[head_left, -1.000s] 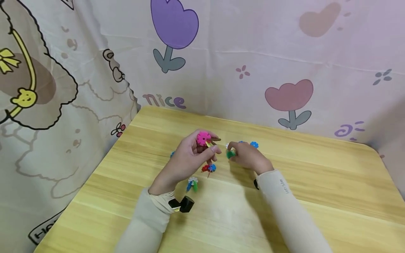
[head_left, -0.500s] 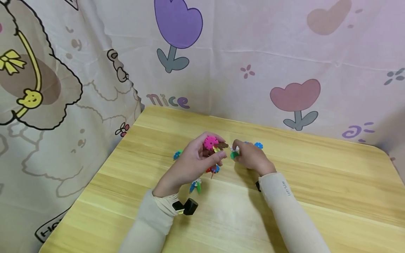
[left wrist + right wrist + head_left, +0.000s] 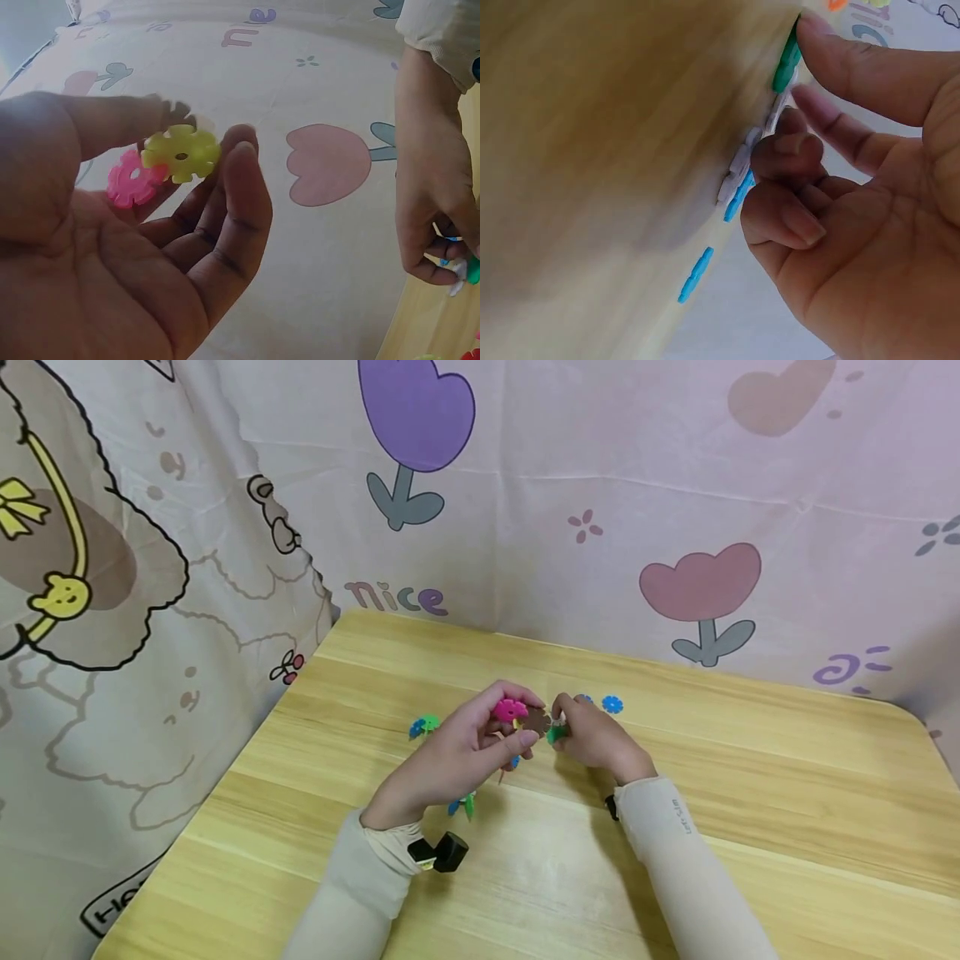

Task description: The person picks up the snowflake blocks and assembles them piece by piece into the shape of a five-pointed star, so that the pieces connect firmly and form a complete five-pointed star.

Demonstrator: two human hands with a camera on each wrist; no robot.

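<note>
My left hand (image 3: 457,756) is raised over the table and holds a joined cluster of plastic snowflake discs. A pink disc (image 3: 510,710), a brown disc (image 3: 536,721) and a yellow disc (image 3: 182,154) show in it. To its right, my right hand (image 3: 600,739) is low at the tabletop, thumb and index finger at a green snowflake disc (image 3: 787,56). The thumb tip meets the green disc's edge; the exact hold is partly hidden. White discs (image 3: 741,165) lie beside the fingers, and the other fingers are curled.
Two blue discs lie beyond the right hand, one a blue disc (image 3: 612,704) in plain sight. A green-and-blue cluster (image 3: 427,724) is left of my left hand. Another green-and-blue cluster (image 3: 469,806) sits below it. Printed cloth (image 3: 525,568) hangs behind the wooden table (image 3: 750,760).
The left hand has moved right, closer to the right hand, and its cluster has turned so the brown disc faces the camera. The right hand has stayed at the green and white discs.
</note>
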